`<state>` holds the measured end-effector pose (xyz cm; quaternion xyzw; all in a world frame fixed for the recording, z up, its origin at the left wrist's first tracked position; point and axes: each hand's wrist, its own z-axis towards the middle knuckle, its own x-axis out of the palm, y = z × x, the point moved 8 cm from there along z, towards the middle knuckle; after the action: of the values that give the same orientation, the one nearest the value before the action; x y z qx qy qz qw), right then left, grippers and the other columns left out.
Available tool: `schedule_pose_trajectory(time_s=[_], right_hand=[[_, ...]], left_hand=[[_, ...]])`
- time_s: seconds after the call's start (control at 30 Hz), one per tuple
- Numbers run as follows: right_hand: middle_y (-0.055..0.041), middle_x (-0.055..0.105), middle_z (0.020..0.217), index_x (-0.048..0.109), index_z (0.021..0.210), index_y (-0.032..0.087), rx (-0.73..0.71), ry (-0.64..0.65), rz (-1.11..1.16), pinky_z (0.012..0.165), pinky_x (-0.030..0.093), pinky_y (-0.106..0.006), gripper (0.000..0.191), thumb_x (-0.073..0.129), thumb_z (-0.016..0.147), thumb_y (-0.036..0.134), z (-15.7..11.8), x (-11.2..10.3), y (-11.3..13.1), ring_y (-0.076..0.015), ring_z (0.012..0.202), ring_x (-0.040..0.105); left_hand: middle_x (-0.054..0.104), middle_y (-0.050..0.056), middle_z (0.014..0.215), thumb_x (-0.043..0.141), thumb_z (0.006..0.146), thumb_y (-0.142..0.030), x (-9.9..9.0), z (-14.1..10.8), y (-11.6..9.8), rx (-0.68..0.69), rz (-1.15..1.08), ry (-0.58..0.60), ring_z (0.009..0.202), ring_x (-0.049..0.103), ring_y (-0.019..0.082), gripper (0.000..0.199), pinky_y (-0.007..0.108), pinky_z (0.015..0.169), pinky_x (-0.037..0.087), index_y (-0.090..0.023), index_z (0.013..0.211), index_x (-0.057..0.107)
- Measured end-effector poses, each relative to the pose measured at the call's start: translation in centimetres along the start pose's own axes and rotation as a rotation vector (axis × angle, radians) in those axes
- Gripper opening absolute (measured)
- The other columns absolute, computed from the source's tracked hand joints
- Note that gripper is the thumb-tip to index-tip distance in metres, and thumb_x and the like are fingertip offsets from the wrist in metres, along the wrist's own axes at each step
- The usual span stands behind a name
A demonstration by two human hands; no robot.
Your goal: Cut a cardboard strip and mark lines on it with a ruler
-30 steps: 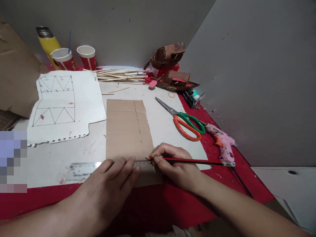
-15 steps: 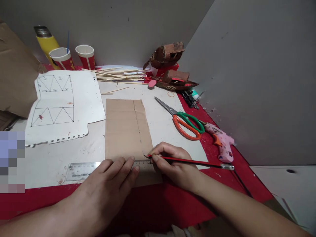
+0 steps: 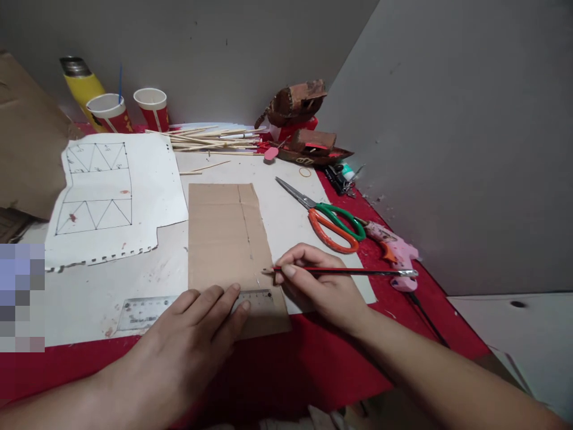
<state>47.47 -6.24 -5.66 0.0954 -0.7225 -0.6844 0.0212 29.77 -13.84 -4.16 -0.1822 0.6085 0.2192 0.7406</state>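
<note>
A metal ruler (image 3: 142, 312) lies crosswise over a piece of brown cardboard (image 3: 219, 233). Its middle is covered by my left hand (image 3: 197, 325), which holds it down with the fingers along the far edge and the thumb near the close edge. My right hand (image 3: 320, 283) pinches a red and black pencil (image 3: 340, 271) close to its point. The pencil lies nearly level, its tip over the right part of the cardboard, beyond the ruler's end. A pencil line with several marks runs down the cardboard's right side.
Scissors (image 3: 333, 224) and a pink glue gun (image 3: 400, 254) lie to the right. A sheet with drawn triangles (image 3: 150, 179) is on the left. Wooden sticks (image 3: 210, 140), paper cups (image 3: 151, 110), a yellow bottle (image 3: 85, 92) and brown model boats (image 3: 313, 149) stand at the back.
My right hand has lifted the pencil tip off the spot beside the ruler and moved slightly away from me, uncovering the ruler's right end. My left hand stays on the ruler.
</note>
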Motion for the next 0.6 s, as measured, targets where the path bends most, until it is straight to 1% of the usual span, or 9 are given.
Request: schedule_pose_trajectory(time_s=[0.1,0.17,0.23,0.3,0.43,0.5,0.6], right_hand=[[0.0006,0.067,0.07,0.067,0.093,0.02,0.028,0.005,0.162,0.04,0.034,-0.018,0.021,0.066,0.092,0.041,0.3,0.1,-0.5,-0.0063,0.045,0.045],[0.0013,0.065,0.068,0.068,0.097,0.02,0.016,0.026,0.217,0.038,0.03,-0.018,0.026,0.062,0.094,0.046,0.3,0.2,-0.5,-0.006,0.044,0.041],[0.0004,0.065,0.069,0.069,0.099,0.02,-0.022,0.039,0.21,0.041,0.033,-0.019,0.029,0.06,0.096,0.047,0.2,0.2,-0.2,-0.0065,0.047,0.044],[-0.0005,0.066,0.071,0.07,0.099,0.019,-0.055,0.04,0.183,0.043,0.035,-0.02,0.03,0.058,0.097,0.047,0.1,0.1,0.2,-0.0069,0.049,0.045],[-0.0015,0.066,0.072,0.07,0.099,0.018,-0.113,0.02,0.092,0.048,0.039,-0.021,0.031,0.057,0.097,0.046,0.0,-0.3,1.0,-0.0084,0.053,0.049],[-0.0016,0.066,0.071,0.07,0.1,0.017,-0.125,0.009,0.045,0.049,0.041,-0.022,0.031,0.058,0.096,0.045,-0.1,-0.5,1.3,-0.0091,0.054,0.051],[-0.0017,0.066,0.07,0.069,0.099,0.017,-0.135,-0.001,0.005,0.05,0.043,-0.024,0.032,0.059,0.094,0.047,0.0,-0.6,1.5,-0.0108,0.057,0.054]], left_hand=[[0.058,0.015,0.142,0.046,0.095,-0.014,-1.2,0.3,0.3,-0.038,-0.017,-0.034,0.118,0.055,0.03,0.043,0.042,0.086,0.045,-0.014,0.137,0.053],[0.061,0.016,0.139,0.043,0.098,-0.016,-2.3,0.5,0.5,-0.043,-0.006,-0.06,0.114,0.059,0.03,0.039,0.042,0.084,0.047,-0.014,0.135,0.055],[0.063,0.017,0.136,0.043,0.1,-0.019,-3.2,0.4,0.7,-0.034,0.02,-0.061,0.11,0.062,0.03,0.037,0.042,0.083,0.05,-0.012,0.134,0.056],[0.064,0.017,0.133,0.045,0.1,-0.023,-4.1,0.1,1.3,-0.04,0.042,-0.036,0.106,0.065,0.029,0.037,0.042,0.083,0.052,-0.012,0.133,0.057],[0.068,0.013,0.126,0.047,0.1,-0.031,-5.3,-1.4,3.3,-0.119,0.032,0.01,0.102,0.067,0.027,0.04,0.042,0.084,0.054,-0.016,0.135,0.056],[0.069,0.011,0.122,0.05,0.099,-0.032,-5.4,-2.3,4.2,-0.168,-0.013,0.031,0.101,0.067,0.026,0.04,0.04,0.083,0.055,-0.018,0.136,0.055],[0.069,0.009,0.119,0.05,0.099,-0.027,-4.9,-3.3,5.1,-0.219,-0.103,0.055,0.099,0.066,0.024,0.037,0.037,0.082,0.056,-0.022,0.136,0.054]])
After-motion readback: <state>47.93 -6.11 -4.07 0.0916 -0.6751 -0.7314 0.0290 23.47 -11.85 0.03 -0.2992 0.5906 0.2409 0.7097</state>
